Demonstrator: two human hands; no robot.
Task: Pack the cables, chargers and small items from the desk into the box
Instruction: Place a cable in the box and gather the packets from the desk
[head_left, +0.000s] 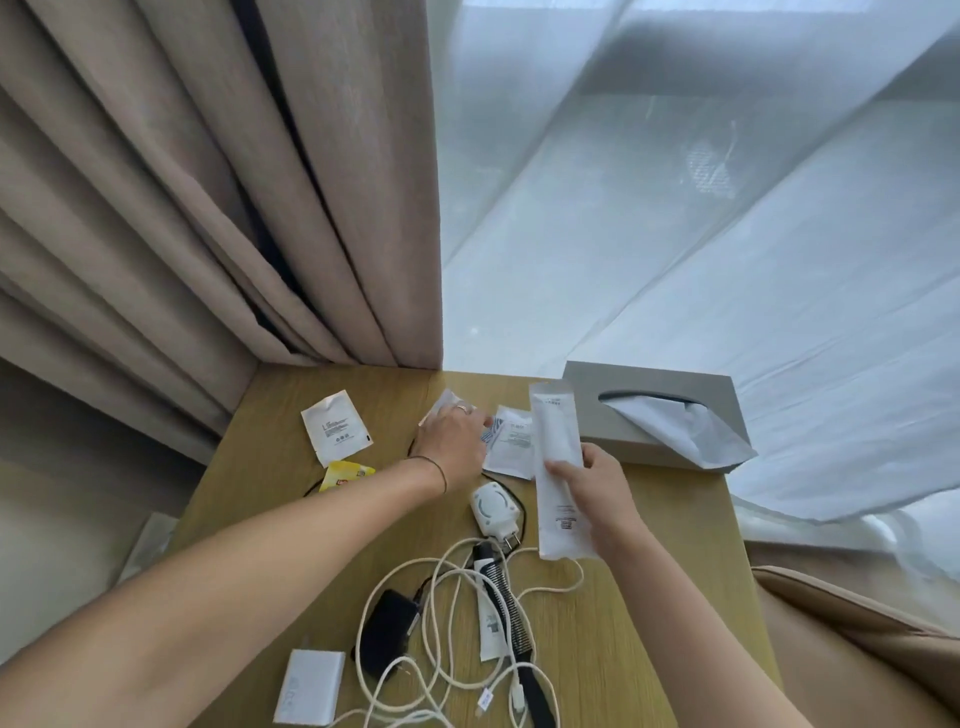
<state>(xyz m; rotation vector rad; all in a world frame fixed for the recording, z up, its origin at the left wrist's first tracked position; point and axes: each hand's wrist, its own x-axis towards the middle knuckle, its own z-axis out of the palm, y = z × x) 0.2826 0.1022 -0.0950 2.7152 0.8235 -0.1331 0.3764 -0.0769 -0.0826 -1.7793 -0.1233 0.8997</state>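
My right hand (597, 499) grips a long white sealed packet (557, 457), held upright over the wooden desk (649, 597). My left hand (454, 436) lies on small white sachets (514, 441) at the back of the desk, fingers pressed on one; whether it grips it is unclear. Nearer me lie a round white plug adapter (493, 512), tangled white cables (441, 623), a black charger (387, 636), a white power brick (310, 686), a black comb (511, 613) and a small white tube (491, 623). No packing box shows.
A grey tissue box (623, 400) stands at the back right, a tissue sticking out. A white sachet (335, 426) and a yellow packet (345, 474) lie at the back left. Beige curtains hang behind on the left, sheer white ones on the right. A tan cushion sits at lower right.
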